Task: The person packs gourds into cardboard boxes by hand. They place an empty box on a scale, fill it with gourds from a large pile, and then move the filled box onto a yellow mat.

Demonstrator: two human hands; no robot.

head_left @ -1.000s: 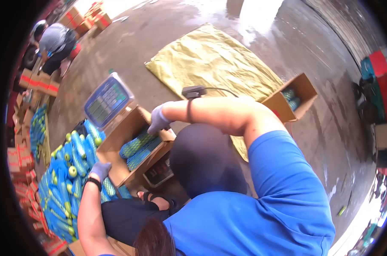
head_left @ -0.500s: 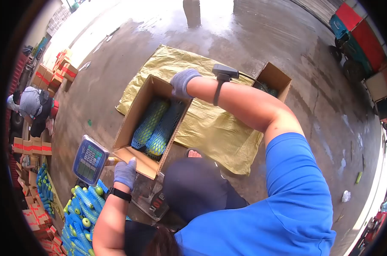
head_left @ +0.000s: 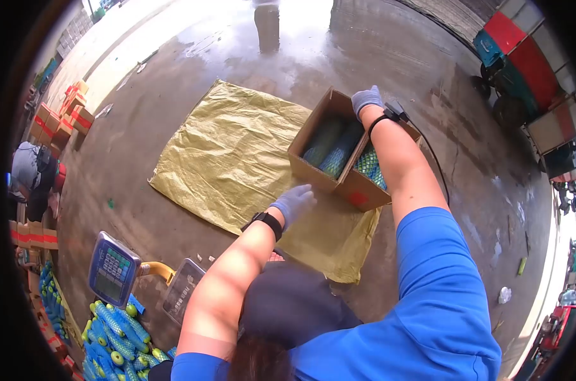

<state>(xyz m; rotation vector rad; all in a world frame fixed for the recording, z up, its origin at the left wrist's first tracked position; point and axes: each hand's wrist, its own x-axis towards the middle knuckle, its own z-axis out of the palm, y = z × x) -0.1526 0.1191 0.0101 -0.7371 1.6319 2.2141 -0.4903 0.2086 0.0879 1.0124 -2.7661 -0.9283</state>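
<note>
An open cardboard box (head_left: 313, 176) stands on the yellow woven sheet, holding long green produce in blue foam netting (head_left: 334, 166). My right hand (head_left: 367, 98), in a grey-purple glove, is closed on the box's far right rim; its fingertips are partly hidden. Against the right side of this box is a second open cardboard box (head_left: 358, 197), also with netted produce (head_left: 372, 168) inside. My left hand (head_left: 294, 203), gloved too, is held out just short of the first box's near side. Its fingers are stretched out and nothing is in them.
The yellow woven sheet (head_left: 218, 159) spreads over the wet concrete floor. At lower left are a scale display (head_left: 114, 268), its platform (head_left: 183, 289) and a heap of netted produce (head_left: 119, 340). A person (head_left: 33, 174) bends near taped cartons (head_left: 33, 235) at far left.
The first box has moved from beside the scale, right and away from me, up against the second box. My left hand has let go of its near end. My right hand moved along with it.
</note>
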